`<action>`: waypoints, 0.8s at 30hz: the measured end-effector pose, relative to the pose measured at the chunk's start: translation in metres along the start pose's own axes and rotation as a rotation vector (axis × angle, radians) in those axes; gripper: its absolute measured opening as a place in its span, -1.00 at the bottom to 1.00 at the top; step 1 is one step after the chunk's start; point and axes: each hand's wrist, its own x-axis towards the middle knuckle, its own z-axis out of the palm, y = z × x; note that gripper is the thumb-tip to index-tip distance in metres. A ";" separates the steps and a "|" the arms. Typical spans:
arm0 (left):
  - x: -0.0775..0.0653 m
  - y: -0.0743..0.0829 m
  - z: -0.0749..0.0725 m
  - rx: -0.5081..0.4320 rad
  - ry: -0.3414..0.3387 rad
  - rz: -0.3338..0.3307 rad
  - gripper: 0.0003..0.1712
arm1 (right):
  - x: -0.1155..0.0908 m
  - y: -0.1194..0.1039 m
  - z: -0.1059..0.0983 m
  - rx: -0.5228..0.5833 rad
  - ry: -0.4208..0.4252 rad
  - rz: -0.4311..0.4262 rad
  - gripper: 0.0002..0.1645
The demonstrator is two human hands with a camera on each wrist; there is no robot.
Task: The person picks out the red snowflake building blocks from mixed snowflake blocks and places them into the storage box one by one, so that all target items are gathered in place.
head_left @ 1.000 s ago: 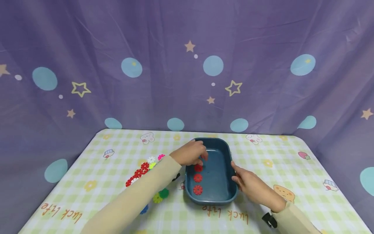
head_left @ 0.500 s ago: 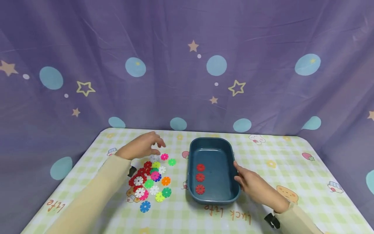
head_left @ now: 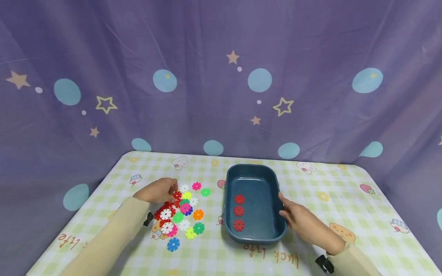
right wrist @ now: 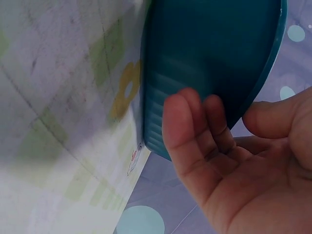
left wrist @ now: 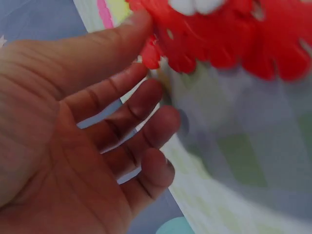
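Note:
My left hand (head_left: 159, 191) reaches the upper left of a pile of plastic snowflake discs. In the left wrist view its thumb touches red snowflake discs (left wrist: 214, 41), and a gap shows between thumb and fingers (left wrist: 146, 127). White, pink, green, yellow, orange and blue discs lie around the red ones. My right hand (head_left: 304, 220) holds the right rim of a dark teal plastic tray (head_left: 255, 234), thumb over the edge and fingers against the outer wall (right wrist: 195, 58). Inside the tray, along its left side, lie three red discs (head_left: 238, 211) in a column.
A checked cloth (head_left: 331, 253) with cartoon prints covers the table. Behind it hangs a purple curtain (head_left: 207, 96) with stars and blue dots. A strip of cloth separates the pile from the tray. Black straps (head_left: 324, 263) sit near both sleeves.
My left hand has left the tray, swung left over the pile and come down to the red discs. The right hand keeps its hold on the tray rim.

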 end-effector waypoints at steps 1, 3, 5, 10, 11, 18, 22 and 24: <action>0.001 0.001 0.001 0.004 -0.005 0.004 -0.77 | 0.000 0.000 0.000 0.000 -0.001 0.003 -0.38; 0.002 0.001 0.003 0.012 -0.018 0.009 -0.80 | -0.001 0.001 0.001 0.003 -0.003 0.006 -0.38; 0.003 0.001 0.004 0.014 -0.027 0.009 -0.81 | -0.001 0.001 0.001 0.001 -0.001 0.002 -0.38; 0.005 0.003 0.006 -0.002 -0.009 0.022 -0.77 | -0.001 0.001 0.000 0.000 0.003 0.006 -0.39; 0.005 0.003 0.007 -0.008 -0.008 0.023 -0.77 | -0.001 0.001 0.000 -0.003 0.003 0.011 -0.39; 0.006 0.003 0.007 -0.051 -0.028 -0.019 -0.77 | 0.000 0.002 0.000 -0.012 -0.023 0.010 -0.38; 0.004 0.004 0.008 -0.094 -0.028 -0.031 -0.70 | 0.000 0.002 0.000 -0.019 -0.033 0.011 -0.37; 0.004 0.006 0.009 -0.100 -0.034 -0.034 -0.68 | 0.000 0.002 -0.001 -0.023 -0.036 0.021 -0.37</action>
